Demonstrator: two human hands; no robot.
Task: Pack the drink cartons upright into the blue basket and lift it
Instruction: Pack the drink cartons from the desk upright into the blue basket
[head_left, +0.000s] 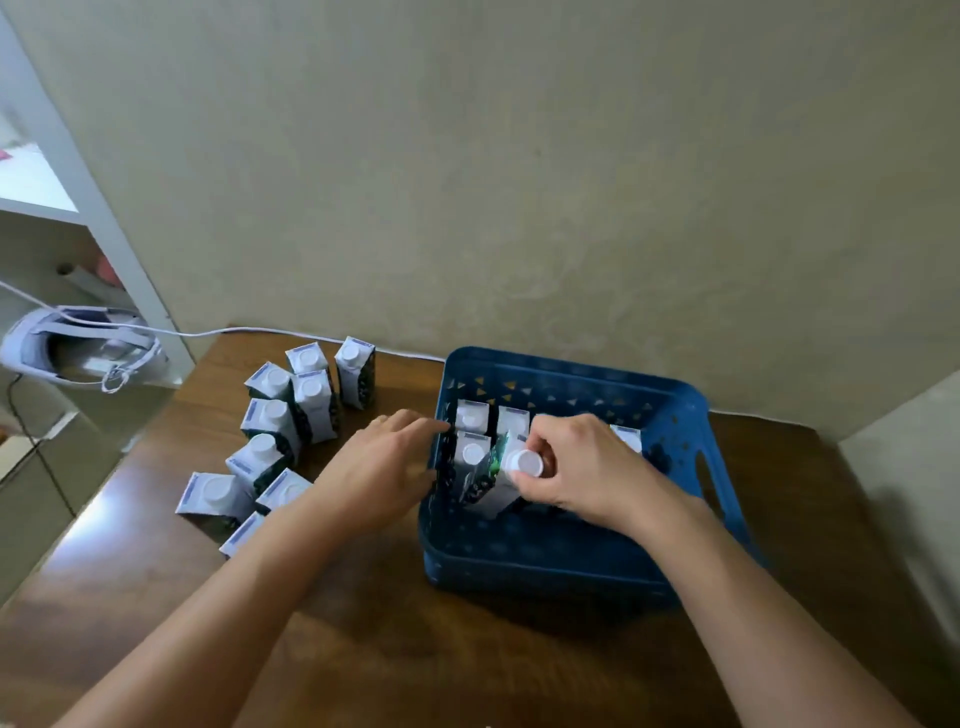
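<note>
A blue plastic basket (566, 566) stands on the brown wooden table, right of centre. Several white-capped drink cartons stand upright along its far side (471, 415). My right hand (582, 467) grips the top of another carton (501, 478), which tilts inside the basket near its left wall. My left hand (387, 462) lies with straight fingers against the outside of the basket's left wall. Several more cartons (311, 395) stand in a loose group on the table to the left of the basket.
The table (363, 649) ends at a beige wall just behind the basket. A white cable (218, 332) runs along the table's back edge. A pale shoe (78, 348) and white shelving sit off the table at the left.
</note>
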